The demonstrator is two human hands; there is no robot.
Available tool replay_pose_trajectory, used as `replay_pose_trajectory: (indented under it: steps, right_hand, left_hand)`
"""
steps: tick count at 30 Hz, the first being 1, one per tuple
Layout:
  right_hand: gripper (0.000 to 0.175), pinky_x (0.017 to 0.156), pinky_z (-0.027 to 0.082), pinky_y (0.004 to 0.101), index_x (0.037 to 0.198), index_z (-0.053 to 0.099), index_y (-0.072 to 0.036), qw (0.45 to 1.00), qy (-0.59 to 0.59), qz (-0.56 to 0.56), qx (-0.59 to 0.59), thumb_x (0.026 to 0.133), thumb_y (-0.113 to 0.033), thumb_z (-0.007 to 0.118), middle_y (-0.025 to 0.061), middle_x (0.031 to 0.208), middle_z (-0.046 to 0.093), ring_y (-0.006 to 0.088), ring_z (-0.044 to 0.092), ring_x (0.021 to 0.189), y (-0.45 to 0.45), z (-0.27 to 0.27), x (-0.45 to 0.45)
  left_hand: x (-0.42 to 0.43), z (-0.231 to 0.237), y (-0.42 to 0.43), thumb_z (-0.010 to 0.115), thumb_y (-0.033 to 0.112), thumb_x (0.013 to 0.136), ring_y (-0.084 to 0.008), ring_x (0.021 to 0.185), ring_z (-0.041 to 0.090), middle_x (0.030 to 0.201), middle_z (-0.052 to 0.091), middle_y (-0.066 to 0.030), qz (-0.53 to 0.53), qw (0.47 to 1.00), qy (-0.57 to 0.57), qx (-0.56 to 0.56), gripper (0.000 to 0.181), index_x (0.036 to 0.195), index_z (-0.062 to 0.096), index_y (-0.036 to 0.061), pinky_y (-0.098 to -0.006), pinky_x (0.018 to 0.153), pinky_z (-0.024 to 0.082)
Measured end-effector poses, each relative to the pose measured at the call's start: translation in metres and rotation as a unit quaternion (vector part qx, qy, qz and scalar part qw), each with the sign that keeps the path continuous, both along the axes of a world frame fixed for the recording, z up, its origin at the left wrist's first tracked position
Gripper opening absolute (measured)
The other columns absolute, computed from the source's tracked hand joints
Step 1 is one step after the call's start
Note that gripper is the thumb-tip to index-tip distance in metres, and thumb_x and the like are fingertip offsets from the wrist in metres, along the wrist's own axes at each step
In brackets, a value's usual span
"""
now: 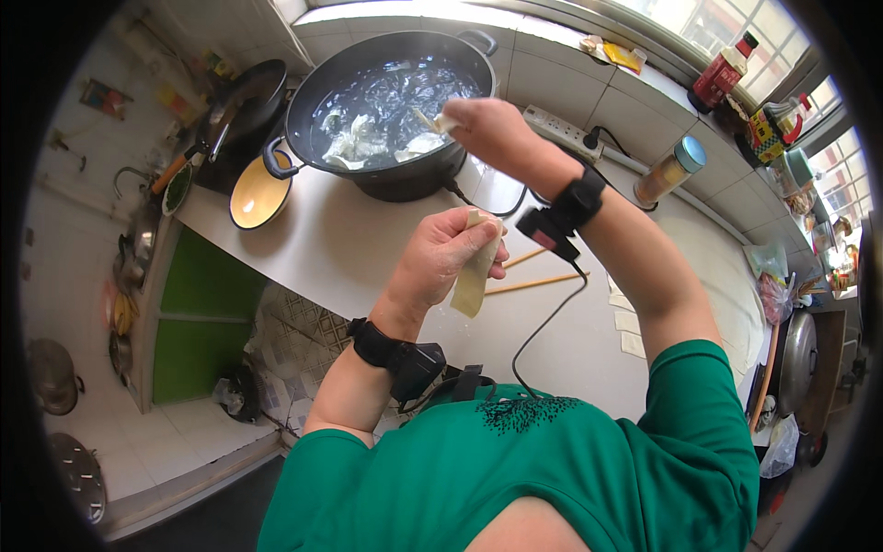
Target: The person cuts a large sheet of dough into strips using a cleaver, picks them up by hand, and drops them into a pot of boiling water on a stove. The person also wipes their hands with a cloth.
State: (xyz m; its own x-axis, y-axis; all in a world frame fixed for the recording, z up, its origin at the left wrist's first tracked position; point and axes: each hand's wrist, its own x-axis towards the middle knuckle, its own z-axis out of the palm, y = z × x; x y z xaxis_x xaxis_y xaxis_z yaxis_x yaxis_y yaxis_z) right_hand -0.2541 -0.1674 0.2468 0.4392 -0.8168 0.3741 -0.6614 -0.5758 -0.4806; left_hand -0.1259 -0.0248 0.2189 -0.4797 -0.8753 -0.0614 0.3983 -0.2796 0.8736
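Note:
My left hand (452, 252) grips a flat strip of dough (476, 276), which hangs down from between thumb and fingers over the counter. Above the right rim of a large black electric pot (400, 186) is my right hand (483, 124), blurred, with a small piece of pale dough (441, 123) at its fingertips. Bubbling water (393, 90) fills much of the pot, and pieces of cooked dough (355, 141) float near its front side. Two wooden chopsticks (538, 281) lie on the white counter beyond my left hand, partly hidden by it.
A yellow enamel bowl (261, 193) stands left of the pot, near a dish of chopped greens (178, 188) and a black wok (252, 90). Behind are a power strip (562, 130) with cables and a glass jar (669, 172). Cut dough pieces (628, 322) lie at the right by a pale sheet (717, 269).

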Motion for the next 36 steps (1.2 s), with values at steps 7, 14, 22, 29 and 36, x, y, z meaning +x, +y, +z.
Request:
replay_pose_trajectory:
  steps: [7,14,22,29,36]
  right_hand:
    - [0.049,0.082,0.044,0.0325,0.107,0.054,0.003,0.974,0.042,0.088,0.204,0.069,-0.022,0.072,0.0165,0.094,0.057,0.0265,0.055,0.092,0.008,0.024,-0.008]
    - [0.022,0.063,0.047,0.0302,0.094,0.06,0.0,0.949,-0.045,0.14,0.28,0.086,-0.02,0.055,0.008,0.084,0.06,0.0139,0.056,0.07,0.072,-0.017,0.002]
    - [0.016,0.061,0.046,0.0372,0.09,0.061,-0.007,0.984,0.057,0.155,0.06,0.077,-0.017,0.057,0.0135,0.074,0.06,0.032,0.057,0.067,0.043,-0.006,0.007]
    - [0.068,0.082,0.046,0.0341,0.124,0.038,0.004,1.0,-0.005,-0.021,-0.008,0.07,-0.02,0.071,0.0228,0.104,0.056,0.0306,0.057,0.093,-0.031,0.001,0.009]
    - [0.036,0.076,0.044,0.0337,0.097,0.061,-0.001,0.948,0.033,0.245,0.201,0.072,-0.026,0.07,0.0117,0.091,0.06,0.0245,0.056,0.085,0.036,0.004,-0.008]
  left_hand:
    - [0.014,-0.023,-0.01,0.05,0.019,0.09,-0.0178,0.084,0.06,0.103,0.056,-0.009,0.194,0.98,0.029,0.028,0.021,0.099,0.057,0.0013,-0.0307,0.069,0.05]
    - [0.001,-0.036,-0.028,0.047,0.02,0.092,-0.014,0.094,0.054,0.121,0.043,-0.0108,0.244,0.964,0.014,-0.101,0.03,0.114,0.048,-0.0004,-0.0315,0.074,0.05]
    - [0.019,-0.022,-0.016,0.051,0.021,0.09,-0.0147,0.066,0.059,0.084,0.059,-0.0071,0.1,0.995,0.002,0.012,0.024,0.101,0.051,0.0002,-0.0245,0.062,0.048]
    - [0.008,-0.009,-0.012,0.052,0.017,0.089,-0.0149,0.062,0.058,0.078,0.059,-0.0076,0.108,0.994,-0.014,-0.009,0.017,0.094,0.057,0.0015,-0.0263,0.06,0.05]
    - [0.02,-0.046,-0.031,0.05,0.016,0.09,-0.0175,0.086,0.058,0.107,0.053,-0.0073,0.314,0.941,-0.03,-0.118,0.018,0.097,0.058,0.0015,-0.0305,0.067,0.052]
